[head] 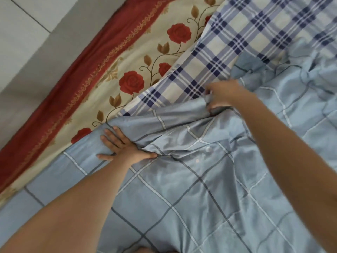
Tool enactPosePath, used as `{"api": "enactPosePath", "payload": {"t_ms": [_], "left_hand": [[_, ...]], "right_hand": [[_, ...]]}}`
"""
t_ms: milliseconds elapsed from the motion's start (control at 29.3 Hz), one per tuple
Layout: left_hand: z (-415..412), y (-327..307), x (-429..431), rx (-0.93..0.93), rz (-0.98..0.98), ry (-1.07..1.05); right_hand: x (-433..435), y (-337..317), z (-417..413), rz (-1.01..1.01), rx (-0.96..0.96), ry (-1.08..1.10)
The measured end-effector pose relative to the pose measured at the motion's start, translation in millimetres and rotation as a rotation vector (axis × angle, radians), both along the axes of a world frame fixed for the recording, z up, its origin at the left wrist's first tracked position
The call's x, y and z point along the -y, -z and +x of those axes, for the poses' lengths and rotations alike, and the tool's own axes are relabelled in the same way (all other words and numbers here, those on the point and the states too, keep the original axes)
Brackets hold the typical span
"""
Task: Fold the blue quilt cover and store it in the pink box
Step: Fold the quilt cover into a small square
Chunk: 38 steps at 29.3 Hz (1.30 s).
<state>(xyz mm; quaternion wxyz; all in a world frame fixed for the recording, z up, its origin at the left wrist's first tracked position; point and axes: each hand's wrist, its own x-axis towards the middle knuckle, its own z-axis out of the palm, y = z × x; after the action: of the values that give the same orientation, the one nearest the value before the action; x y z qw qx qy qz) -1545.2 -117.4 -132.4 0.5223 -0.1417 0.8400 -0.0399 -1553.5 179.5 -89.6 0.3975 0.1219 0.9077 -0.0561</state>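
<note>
The blue quilt cover [209, 189], light blue with a wide grid of white and dark lines, lies spread over the bed and fills the lower right of the view. My left hand [120, 145] lies flat on its left edge, fingers spread and pressing the cloth down. My right hand [222, 95] grips a bunched fold of the same cover near its upper edge, with creases running from that fold toward my left hand. The pink box is not in view.
A plaid sheet [242, 37] in cream and navy lies beyond the cover at the upper right. Under both runs a cream bedspread [138, 57] with red roses and a red border. Grey floor tiles [27, 33] show at the upper left.
</note>
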Motion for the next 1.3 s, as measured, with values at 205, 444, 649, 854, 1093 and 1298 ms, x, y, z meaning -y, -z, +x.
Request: {"api": "enactPosePath", "payload": {"t_ms": [205, 444, 649, 854, 1093, 1298], "left_hand": [[5.2, -4.8, 6.2, 0.000, 0.034, -0.003], [17.2, -12.1, 12.2, -0.087, 0.131, 0.055], [105.5, -17.6, 67.9, -0.608, 0.553, 0.019], [138.7, -37.6, 51.4, -0.937, 0.847, 0.447], [118.4, -37.3, -34.9, -0.612, 0.745, 0.870], [177.8, -28.5, -23.4, -0.487, 0.771, 1.138]], "right_hand": [[35.3, -47.2, 86.8, -0.025, -0.571, -0.096], [79.3, -34.3, 204.3, -0.052, -0.254, 0.044], [107.4, -40.6, 200.3, -0.202, -0.004, 0.207], [106.1, -44.5, 196.0, -0.242, 0.068, 0.398], [98.6, -59.1, 212.7, -0.780, 0.445, 0.814], [82.4, -49.4, 229.3, -0.159, -0.001, 0.127]]}}
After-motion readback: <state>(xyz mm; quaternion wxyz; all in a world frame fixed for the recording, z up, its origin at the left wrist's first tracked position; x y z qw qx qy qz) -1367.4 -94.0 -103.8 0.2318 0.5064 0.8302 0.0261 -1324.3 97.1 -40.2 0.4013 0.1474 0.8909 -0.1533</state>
